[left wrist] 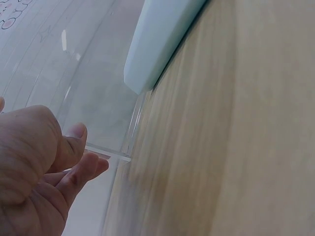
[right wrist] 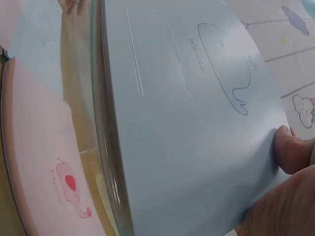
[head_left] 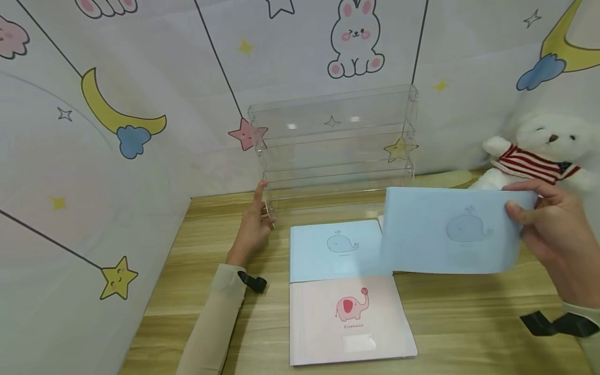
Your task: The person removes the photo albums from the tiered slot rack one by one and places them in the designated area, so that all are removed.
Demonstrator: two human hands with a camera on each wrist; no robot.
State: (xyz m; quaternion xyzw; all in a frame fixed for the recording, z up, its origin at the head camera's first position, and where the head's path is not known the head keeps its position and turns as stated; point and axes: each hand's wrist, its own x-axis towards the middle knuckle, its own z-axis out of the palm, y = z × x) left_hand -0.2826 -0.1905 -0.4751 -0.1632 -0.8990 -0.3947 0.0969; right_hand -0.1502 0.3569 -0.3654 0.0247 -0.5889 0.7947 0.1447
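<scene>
My right hand [head_left: 555, 229] pinches the right end of a light blue book [head_left: 417, 229] with a whale drawing, thumb on the cover, holding it above the table. My left hand [head_left: 250, 232] grips the lower left side of a clear acrylic rack [head_left: 335, 170], its index finger pointing up along the side panel. In the left wrist view, thumb and fingers are at the panel's edge [left wrist: 106, 151]. Another blue whale book [head_left: 319, 260] lies in front of the rack, its right edge partly behind the held book. Nearer me lies a pink elephant book [head_left: 319, 323].
A white teddy bear [head_left: 548, 135] in a striped shirt sits at the back right. Behind the rack hangs a patterned cloth [head_left: 300, 62] with stars, moons and a rabbit. The wood-grain table [head_left: 459, 328] extends around the books.
</scene>
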